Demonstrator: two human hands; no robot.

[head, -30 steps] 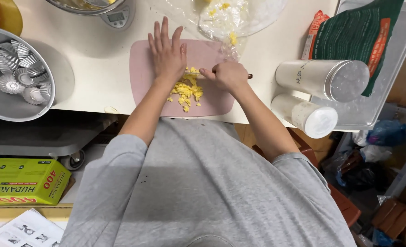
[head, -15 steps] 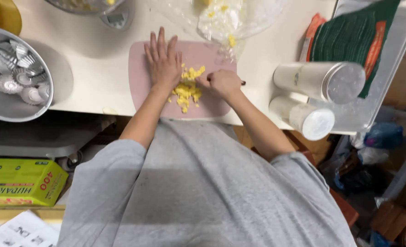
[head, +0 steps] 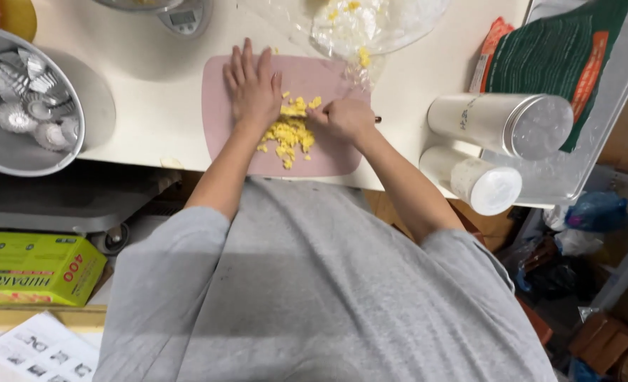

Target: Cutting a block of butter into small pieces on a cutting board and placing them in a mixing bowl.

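Two bare hands work at a pale desk (head: 151, 85) seen from above, with the person's grey shirt filling the lower part of the view. A pink cutting board (head: 328, 159) lies on the desk near its front edge, and a heap of small yellow food pieces (head: 289, 131) sits in the middle of it. The pieces are bright yellow, crumbly and uneven, with a few stray bits toward the board's near edge. The left hand (head: 252, 88) lies flat on the board, fingers spread and straight, its grip wide and holding nothing, touching the heap's left edge. The right hand (head: 342, 117) is curled into a narrow grip around a dark handle whose end pokes out at its right side; what tool it is cannot be told.

Behind the board lies crumpled clear plastic wrap (head: 377, 25) with more yellow bits on it. A kitchen scale (head: 183, 15) stands at the far edge. On the left, a metal bowl (head: 2, 152) holds small fluted tins (head: 34, 106). To the right, two white cylindrical containers (head: 498, 124) lie on their sides beside a metal tray (head: 604, 113) carrying a dark green packet with orange trim (head: 561, 53). Below the desk on the left rests a yellow-green carton (head: 34, 269) with red printing, and a printed sheet (head: 38, 350) lies near it.
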